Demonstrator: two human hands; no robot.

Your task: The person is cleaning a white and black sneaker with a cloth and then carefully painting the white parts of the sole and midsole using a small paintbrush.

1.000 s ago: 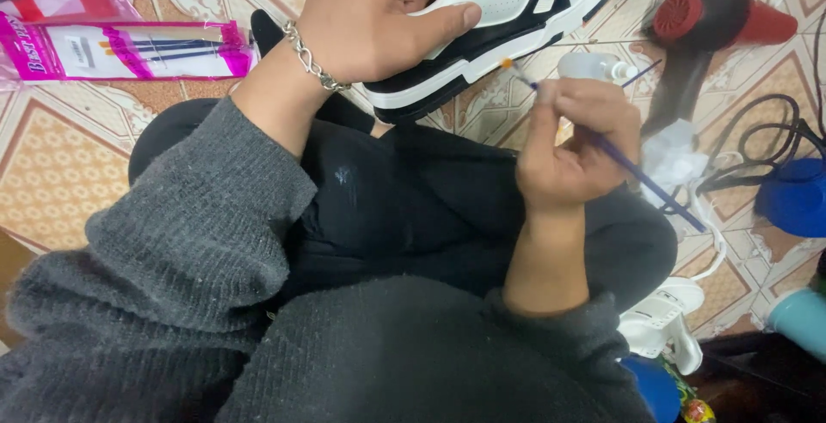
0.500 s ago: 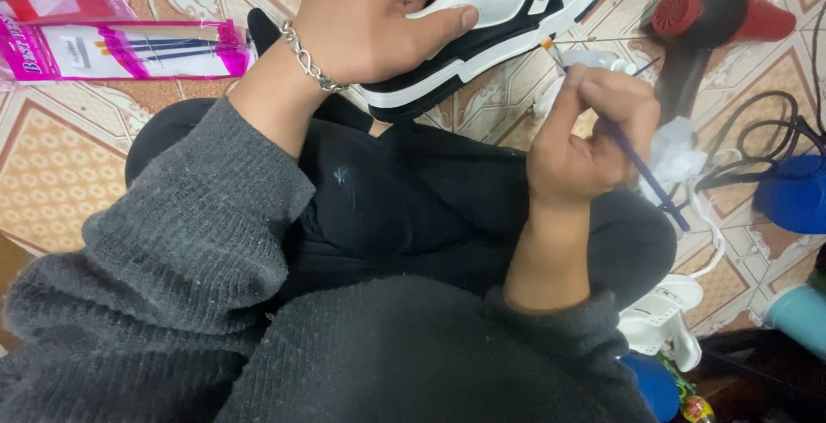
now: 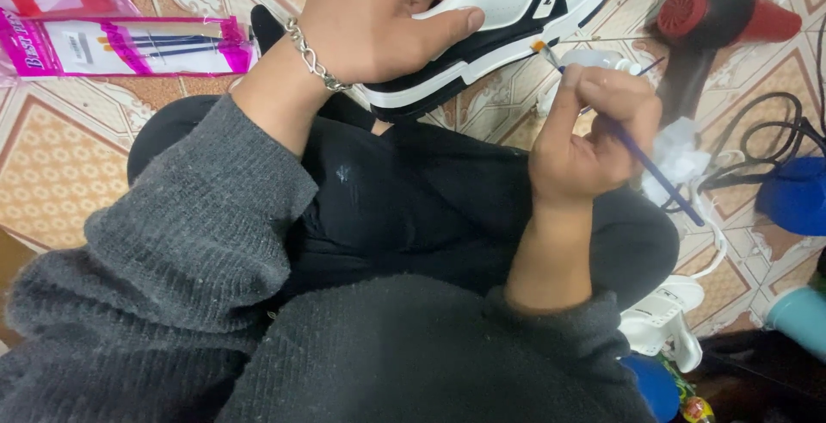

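Note:
My left hand (image 3: 379, 18), with a chain bracelet on the wrist, grips a white and black sneaker (image 3: 508, 10) by its heel end, holding it tilted above my lap. My right hand (image 3: 589, 130) pinches a thin paintbrush (image 3: 637, 160) with a blue handle. The brush's tip sits close to the sneaker's black sole edge. Whether it touches I cannot tell. A bit of white tissue (image 3: 680, 152) lies just behind my right hand.
A pink packet of brushes (image 3: 129, 46) lies on the patterned tile floor at the upper left. A red and black hair dryer (image 3: 714, 18) and black cables (image 3: 774, 135) are at the upper right, next to a blue object (image 3: 796, 195). White plastic pieces (image 3: 667, 324) sit by my right knee.
My right hand has risen with the paintbrush, bringing the tip up toward the sneaker's sole. The left hand keeps its grip on the sneaker.

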